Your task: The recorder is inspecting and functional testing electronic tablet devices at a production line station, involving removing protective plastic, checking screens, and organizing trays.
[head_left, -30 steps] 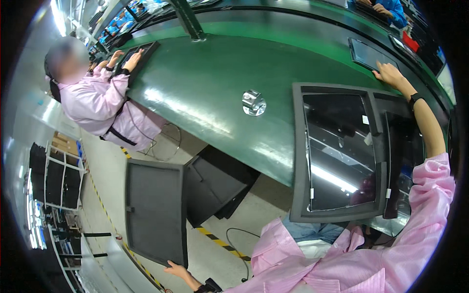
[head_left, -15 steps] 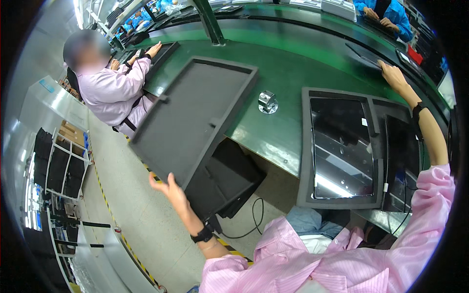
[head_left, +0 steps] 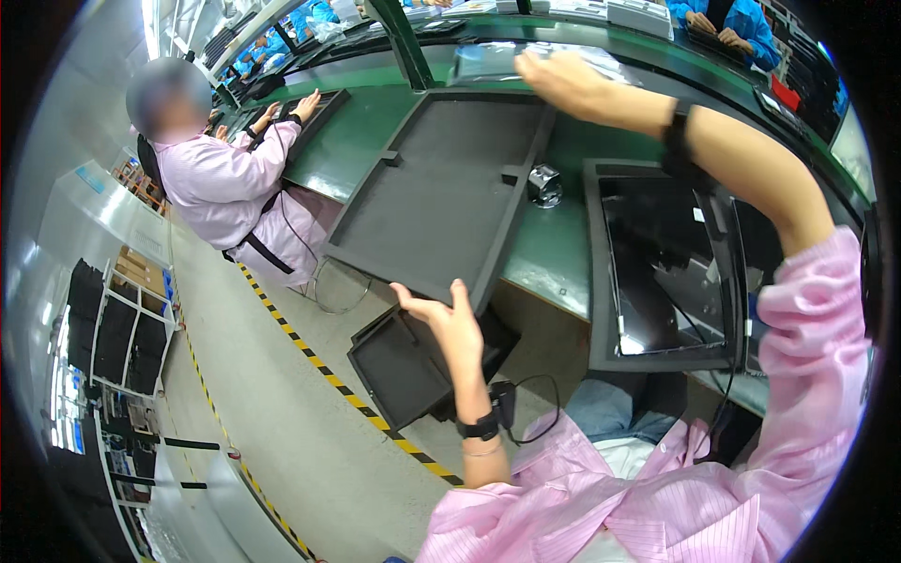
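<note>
My left hand is open, thumb and fingers spread, at the near edge of a shallow black tray. Its raised rim and small inner tabs show, and its near end juts past the bench edge. Across the bench's far side reaches my right hand, closed on a thin glossy panel that is smeared by motion. Below my right arm, a dark foam tray holds a black glass screen panel. Another dark panel lies beside it, partly covered by my arm.
A shiny metal roll-shaped object stands on the green bench between the trays. Stacked black trays sit low beside the bench. A co-worker in pink works at the left. A green post rises beyond the tray.
The shallow black tray and my left hand have moved right and farther over the bench. My right hand has swung left from the far right, bringing the glossy panel along.
</note>
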`<state>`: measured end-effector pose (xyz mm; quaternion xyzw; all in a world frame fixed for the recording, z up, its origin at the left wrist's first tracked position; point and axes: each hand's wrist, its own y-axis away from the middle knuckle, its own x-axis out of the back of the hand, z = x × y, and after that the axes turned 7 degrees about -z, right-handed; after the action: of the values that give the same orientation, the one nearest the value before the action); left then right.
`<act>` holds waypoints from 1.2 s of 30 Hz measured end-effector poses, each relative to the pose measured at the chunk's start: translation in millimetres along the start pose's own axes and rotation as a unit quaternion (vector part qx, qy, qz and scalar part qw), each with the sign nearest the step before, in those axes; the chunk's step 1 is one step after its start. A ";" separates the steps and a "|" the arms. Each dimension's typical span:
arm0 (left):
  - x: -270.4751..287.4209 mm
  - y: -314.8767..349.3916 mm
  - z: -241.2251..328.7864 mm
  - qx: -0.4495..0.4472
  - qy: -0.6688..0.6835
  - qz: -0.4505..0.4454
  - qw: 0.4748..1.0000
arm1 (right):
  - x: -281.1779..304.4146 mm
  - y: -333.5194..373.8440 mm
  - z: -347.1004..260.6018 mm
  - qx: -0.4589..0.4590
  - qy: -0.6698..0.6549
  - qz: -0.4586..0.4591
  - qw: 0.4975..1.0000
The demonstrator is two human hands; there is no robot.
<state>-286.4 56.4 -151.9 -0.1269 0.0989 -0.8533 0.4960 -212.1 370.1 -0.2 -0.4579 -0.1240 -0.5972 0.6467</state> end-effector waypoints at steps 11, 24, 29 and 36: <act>-12.8 5.4 3.1 -0.006 0.067 -0.004 0.998 | -48.8 -40.5 -109.2 -0.068 -0.133 -0.246 0.958; -16.8 0.2 7.3 -0.013 0.082 -0.001 0.997 | -43.1 -25.3 -91.8 -0.093 -0.016 -0.401 0.911; -18.8 -2.2 0.9 -0.018 0.092 -0.007 0.996 | -40.6 -25.2 -90.7 -0.122 -0.043 -0.355 0.926; -28.7 -5.2 -4.6 -0.034 0.071 0.022 0.997 | -7.7 -22.4 -62.1 -0.161 -0.302 -0.308 0.888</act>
<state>-278.4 84.2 -158.2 -0.0810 0.1655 -0.8452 0.5016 -258.0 332.2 -29.8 -0.6528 -0.3498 -0.6113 0.2791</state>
